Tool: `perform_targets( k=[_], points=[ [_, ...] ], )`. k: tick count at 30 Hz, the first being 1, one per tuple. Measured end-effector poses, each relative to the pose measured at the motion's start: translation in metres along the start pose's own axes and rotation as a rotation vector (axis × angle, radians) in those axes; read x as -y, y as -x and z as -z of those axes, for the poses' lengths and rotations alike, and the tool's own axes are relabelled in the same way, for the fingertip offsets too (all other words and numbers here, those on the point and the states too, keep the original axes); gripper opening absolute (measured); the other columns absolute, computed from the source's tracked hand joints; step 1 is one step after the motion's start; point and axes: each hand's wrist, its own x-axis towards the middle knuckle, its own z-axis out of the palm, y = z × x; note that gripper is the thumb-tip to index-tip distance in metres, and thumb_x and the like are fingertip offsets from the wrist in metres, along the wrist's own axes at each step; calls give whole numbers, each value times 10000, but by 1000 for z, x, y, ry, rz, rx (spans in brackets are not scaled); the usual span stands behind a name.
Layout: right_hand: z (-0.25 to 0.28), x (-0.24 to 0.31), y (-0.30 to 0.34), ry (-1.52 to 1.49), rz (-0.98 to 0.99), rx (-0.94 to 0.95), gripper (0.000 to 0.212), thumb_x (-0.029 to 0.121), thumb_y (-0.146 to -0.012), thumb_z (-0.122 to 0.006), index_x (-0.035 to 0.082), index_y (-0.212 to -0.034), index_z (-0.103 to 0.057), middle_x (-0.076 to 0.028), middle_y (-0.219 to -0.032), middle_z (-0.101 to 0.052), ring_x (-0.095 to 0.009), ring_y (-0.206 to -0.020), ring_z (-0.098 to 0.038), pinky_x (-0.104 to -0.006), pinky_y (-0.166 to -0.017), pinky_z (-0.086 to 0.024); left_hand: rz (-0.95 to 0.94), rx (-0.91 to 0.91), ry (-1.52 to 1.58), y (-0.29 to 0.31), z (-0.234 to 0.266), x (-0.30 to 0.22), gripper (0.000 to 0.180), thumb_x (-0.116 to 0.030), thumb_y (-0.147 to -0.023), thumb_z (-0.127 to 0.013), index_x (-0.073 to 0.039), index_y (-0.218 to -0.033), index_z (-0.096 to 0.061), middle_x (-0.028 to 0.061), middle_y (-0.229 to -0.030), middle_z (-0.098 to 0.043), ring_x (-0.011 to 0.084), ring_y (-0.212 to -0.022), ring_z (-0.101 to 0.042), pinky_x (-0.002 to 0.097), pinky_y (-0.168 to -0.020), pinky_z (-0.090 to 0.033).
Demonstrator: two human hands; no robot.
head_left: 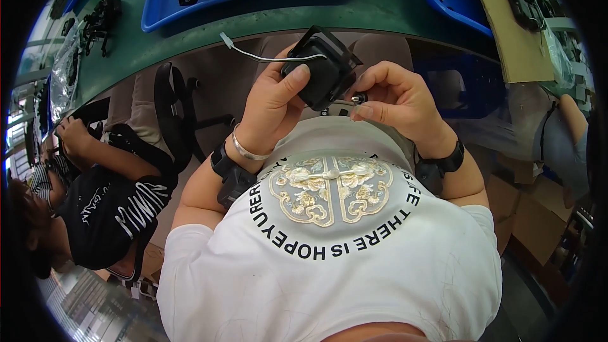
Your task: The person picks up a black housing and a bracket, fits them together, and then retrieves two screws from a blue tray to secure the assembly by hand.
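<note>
Here, the left hand grips a small black plastic box-shaped part with a trailing white wire, while the right hand pinches its four-o'clock corner, below the green table at twelve o'clock.

Your single head-worn fisheye view, looking steeply down your own chest, close on your left hand and right hand held near the lens, long green workbench curving across the top, dark rounded rim at the corners.
</note>
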Motion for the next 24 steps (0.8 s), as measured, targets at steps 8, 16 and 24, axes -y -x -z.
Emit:
perform_targets(
  k=[8,16,24],
  points=[
    [6,-2,-1,86,111,-72,236,-53,-801,-633,-41,-1029,-574,-98,-1001,-597,-152,-908,-611,-248,-781,-525,83,30,-244,1,-7,-14,445,-11,-784,-648,23,-1181,-447,146,-1092,-581,212,-986,-603,342,-869,-503],
    [4,-3,-3,479,254,-150,202,-68,-788,-632,-32,-982,-587,-93,-988,-590,-144,-901,-599,-241,-768,-520,34,-39,-187,-4,-12,-7,464,11,-797,-627,19,-1203,-403,166,-1082,-568,240,-970,-611,368,-829,-534],
    [1,-9,-12,741,472,-234,218,-66,-749,-671,-16,-948,-598,-89,-923,-593,-144,-794,-592,-232,-674,-506,-35,-79,-158,-4,-24,-4,497,0,-819,-614,-55,-1237,-352,159,-1150,-501,235,-992,-600,353,-810,-541]
  ],
)
